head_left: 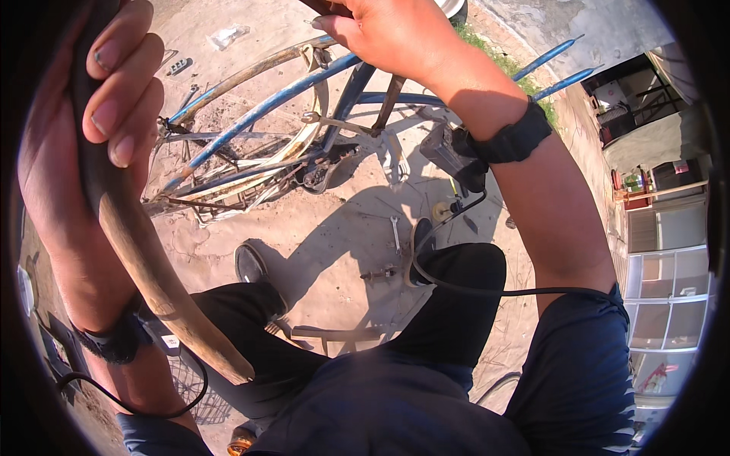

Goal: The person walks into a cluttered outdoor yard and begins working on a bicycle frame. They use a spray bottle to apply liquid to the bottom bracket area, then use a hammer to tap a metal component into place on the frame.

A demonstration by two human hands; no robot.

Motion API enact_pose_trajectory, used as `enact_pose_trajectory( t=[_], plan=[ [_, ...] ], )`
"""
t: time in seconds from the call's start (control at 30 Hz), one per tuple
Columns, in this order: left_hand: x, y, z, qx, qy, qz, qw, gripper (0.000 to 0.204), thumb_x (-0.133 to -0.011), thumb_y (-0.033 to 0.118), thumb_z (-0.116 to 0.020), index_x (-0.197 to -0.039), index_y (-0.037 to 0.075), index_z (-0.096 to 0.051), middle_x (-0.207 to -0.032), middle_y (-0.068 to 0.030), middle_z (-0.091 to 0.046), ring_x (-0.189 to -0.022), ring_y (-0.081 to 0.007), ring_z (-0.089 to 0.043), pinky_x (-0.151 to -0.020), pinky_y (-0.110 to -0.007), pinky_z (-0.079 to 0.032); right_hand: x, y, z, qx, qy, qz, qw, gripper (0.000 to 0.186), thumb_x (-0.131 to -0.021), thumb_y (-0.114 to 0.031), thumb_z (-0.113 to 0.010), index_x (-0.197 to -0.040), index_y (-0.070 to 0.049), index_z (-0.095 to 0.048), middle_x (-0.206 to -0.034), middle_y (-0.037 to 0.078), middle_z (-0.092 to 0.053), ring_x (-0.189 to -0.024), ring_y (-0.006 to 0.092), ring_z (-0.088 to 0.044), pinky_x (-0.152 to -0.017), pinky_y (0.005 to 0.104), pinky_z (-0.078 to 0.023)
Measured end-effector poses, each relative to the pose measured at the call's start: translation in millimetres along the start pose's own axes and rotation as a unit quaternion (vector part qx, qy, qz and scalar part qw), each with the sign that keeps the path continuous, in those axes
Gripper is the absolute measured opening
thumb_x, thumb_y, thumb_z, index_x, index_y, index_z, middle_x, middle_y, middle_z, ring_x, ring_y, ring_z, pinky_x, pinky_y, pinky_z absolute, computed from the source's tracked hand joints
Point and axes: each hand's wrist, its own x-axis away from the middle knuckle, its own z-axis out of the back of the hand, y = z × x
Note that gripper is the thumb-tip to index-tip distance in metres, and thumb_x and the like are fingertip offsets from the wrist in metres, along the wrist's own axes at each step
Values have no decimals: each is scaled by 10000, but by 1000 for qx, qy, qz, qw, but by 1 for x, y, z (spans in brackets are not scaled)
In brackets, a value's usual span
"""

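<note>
My left hand (125, 99), at the upper left, is wrapped round a long, curved wooden stick (171, 296), which slants down across my left side toward my thigh. High at the top edge, my right hand (388, 38) is closed on a dark brown piece (331, 7), mostly out of frame; whether it joins the stick is not visible. Below both hands lies a tangle of bicycle frames (251, 121), with blue and weathered cream tubes. A spanner (319, 119) rests among them.
Another spanner (396, 232) and a small metal part (378, 272) lie on the concrete between my feet (251, 266). A low wooden piece (334, 332) is between my legs. Grass (502, 53) edges the ground behind; a building with a glazed front (665, 289) stands right.
</note>
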Motion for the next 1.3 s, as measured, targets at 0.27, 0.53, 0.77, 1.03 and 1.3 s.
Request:
enact_pose_trajectory(
  t=[0.27,0.53,0.77,1.03,1.3],
  plan=[
    [8,-31,-39,16,110,96,989,486,-1127,282,-431,-1415,-110,-429,-761,7,-422,-490,-29,-384,-424,-160,-417,2,0,-2,14,-14,9,1000,292,-928,-182,-654,-1182,-41,-670,-914,239,-710,-842,415,-701,-768,479,-554],
    [8,-11,7,44,17,-37,998,517,-1132,277,-412,-1457,-124,-374,-808,-19,-447,-514,-43,-419,-442,-171,-441,-1,-5,3,18,-14,-9,1000,262,-919,-180,-657,-1121,-15,-680,-902,236,-705,-849,388,-703,-767,457,-553],
    [16,-50,-52,56,150,69,985,487,-1132,315,-399,-1404,-84,-463,-735,18,-407,-476,-15,-378,-379,-156,-376,31,40,-15,117,55,48,990,208,-890,-206,-705,-1088,-147,-688,-908,122,-728,-869,354,-714,-749,475,-572],
    [17,-59,-32,87,182,-22,979,497,-1125,322,-381,-1378,-93,-482,-775,8,-433,-531,-37,-385,-392,-185,-380,5,3,51,-84,207,-137,965,165,-917,-99,-729,-996,35,-676,-813,82,-651,-740,141,-620,-644,307,-509],
    [42,-111,-26,119,281,77,949,465,-1108,355,-436,-1370,-22,-513,-761,14,-457,-519,-59,-431,-404,-229,-395,11,45,31,-332,219,-163,903,126,-926,-54,-722,-1008,11,-652,-827,45,-626,-711,120,-588,-618,285,-494]
  ],
)
